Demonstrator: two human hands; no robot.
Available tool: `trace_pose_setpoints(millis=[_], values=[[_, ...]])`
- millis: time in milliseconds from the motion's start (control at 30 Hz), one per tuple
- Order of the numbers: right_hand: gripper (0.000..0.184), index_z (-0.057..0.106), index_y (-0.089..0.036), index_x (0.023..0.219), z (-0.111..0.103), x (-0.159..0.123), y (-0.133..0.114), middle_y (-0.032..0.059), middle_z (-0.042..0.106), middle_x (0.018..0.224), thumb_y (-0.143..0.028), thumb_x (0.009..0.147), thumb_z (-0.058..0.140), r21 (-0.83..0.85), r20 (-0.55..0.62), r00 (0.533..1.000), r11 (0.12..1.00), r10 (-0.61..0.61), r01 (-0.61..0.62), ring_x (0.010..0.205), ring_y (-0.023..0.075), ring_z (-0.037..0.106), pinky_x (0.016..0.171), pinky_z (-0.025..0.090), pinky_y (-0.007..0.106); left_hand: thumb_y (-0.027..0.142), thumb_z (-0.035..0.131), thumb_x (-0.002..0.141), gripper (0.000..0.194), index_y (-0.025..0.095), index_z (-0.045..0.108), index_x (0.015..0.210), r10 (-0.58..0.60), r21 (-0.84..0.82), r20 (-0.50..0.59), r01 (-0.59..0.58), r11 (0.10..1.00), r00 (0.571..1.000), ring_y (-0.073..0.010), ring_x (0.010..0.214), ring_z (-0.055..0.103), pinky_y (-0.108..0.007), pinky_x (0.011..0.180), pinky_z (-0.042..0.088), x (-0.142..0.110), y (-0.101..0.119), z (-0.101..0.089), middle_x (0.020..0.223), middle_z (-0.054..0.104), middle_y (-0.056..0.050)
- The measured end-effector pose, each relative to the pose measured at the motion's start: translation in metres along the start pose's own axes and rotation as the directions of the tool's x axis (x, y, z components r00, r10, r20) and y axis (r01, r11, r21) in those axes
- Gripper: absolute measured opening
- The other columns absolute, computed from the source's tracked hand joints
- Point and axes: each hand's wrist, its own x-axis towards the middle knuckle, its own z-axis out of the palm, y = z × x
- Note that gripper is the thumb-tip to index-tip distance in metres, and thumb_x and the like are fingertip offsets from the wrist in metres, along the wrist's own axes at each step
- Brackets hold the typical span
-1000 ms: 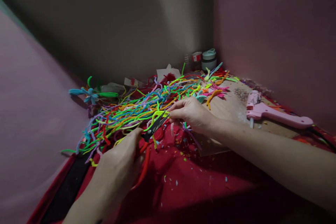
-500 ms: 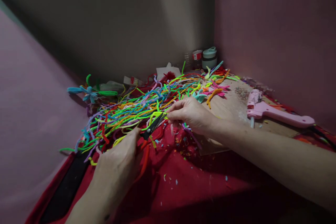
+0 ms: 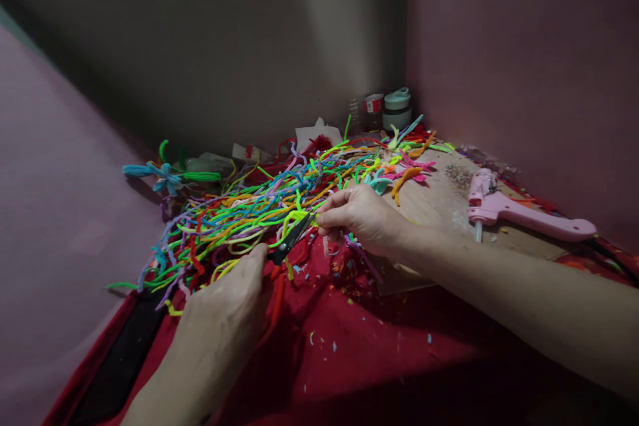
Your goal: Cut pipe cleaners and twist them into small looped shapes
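Note:
My left hand is closed round the red handles of a pair of scissors, whose dark blades point up and right. The blades meet at a yellow-green pipe cleaner. My right hand pinches that same pipe cleaner just right of the blade tips. Both hands work at the near edge of a big tangled pile of coloured pipe cleaners spread over a red cloth.
A pink glue gun lies on a wooden board to the right. Two small jars stand in the far corner. A blue pipe-cleaner flower lies at far left. Walls close in left, behind and right. Small clippings dot the cloth.
The scissor blades have come together on the yellow-green pipe cleaner. Both hands stay in nearly the same place.

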Motion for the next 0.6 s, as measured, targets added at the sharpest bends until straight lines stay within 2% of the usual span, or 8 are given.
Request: trace_pose_setpoints(millis=[100,167,267,400,500,600], values=[[0.010,0.059,-0.012,0.051,0.000,0.000,0.000,-0.0003,0.055,0.043,-0.006,0.058,0.057,0.005,0.001,1.000,1.000,0.005,-0.005,0.036,0.0077,0.046,0.037,0.035,0.021,0.019,0.040,0.087,0.029,0.014,0.054,0.112,0.019,-0.031,0.033,-0.018,0.999,0.999,-0.0185,0.069,0.069,-0.025,0.048,0.046,-0.002,-0.001,-0.001,0.094,0.071,-0.007],[0.010,0.059,-0.012,0.051,0.000,0.001,0.001,-0.0005,0.055,0.043,-0.006,0.058,0.056,0.007,0.001,1.000,1.000,-0.001,0.001,0.036,0.0074,0.046,0.036,0.034,0.020,0.019,0.040,0.087,0.029,0.014,0.055,0.111,0.032,-0.033,0.017,-0.031,0.999,0.999,-0.0182,0.068,0.069,-0.025,0.047,0.046,-0.003,0.000,0.000,0.094,0.071,-0.008],[0.008,0.060,-0.012,0.052,0.001,0.001,0.004,-0.0006,0.054,0.042,-0.006,0.058,0.057,0.009,0.001,1.000,1.000,0.000,0.000,0.036,0.0074,0.045,0.037,0.034,0.020,0.019,0.039,0.086,0.026,0.013,0.058,0.103,0.049,-0.036,-0.041,-0.051,0.998,0.998,-0.0186,0.059,0.068,-0.026,0.044,0.044,-0.002,0.002,0.003,0.086,0.072,-0.008],[0.008,0.059,-0.012,0.053,0.001,0.002,0.007,-0.0004,0.055,0.043,-0.006,0.058,0.058,0.021,0.014,1.000,0.999,0.027,-0.027,0.036,0.0084,0.047,0.037,0.034,0.020,0.018,0.035,0.087,0.027,0.013,0.057,0.101,0.047,-0.128,-0.013,-0.049,0.991,0.999,-0.0185,0.058,0.067,-0.025,0.045,0.045,0.003,0.003,0.002,0.078,0.071,-0.007],[0.010,0.059,-0.012,0.054,-0.001,0.002,0.004,0.0003,0.056,0.045,-0.005,0.061,0.057,0.041,-0.041,0.999,0.999,0.005,-0.003,0.036,0.0079,0.047,0.037,0.036,0.020,0.019,0.036,0.088,0.028,0.015,0.055,0.108,-0.089,-0.204,-0.058,0.076,0.976,0.994,-0.0174,0.065,0.068,-0.023,0.053,0.049,0.005,-0.003,-0.007,0.083,0.071,-0.006],[0.011,0.058,-0.013,0.059,-0.004,0.004,-0.003,0.0003,0.058,0.049,-0.005,0.067,0.056,0.125,-0.210,0.977,0.990,-0.039,0.067,0.039,0.0071,0.049,0.039,0.038,0.019,0.023,0.043,0.085,0.029,0.019,0.053,0.112,-0.239,-0.212,-0.027,0.228,0.950,0.971,-0.0172,0.066,0.068,-0.023,0.057,0.050,0.000,-0.016,-0.014,0.086,0.071,-0.004]])
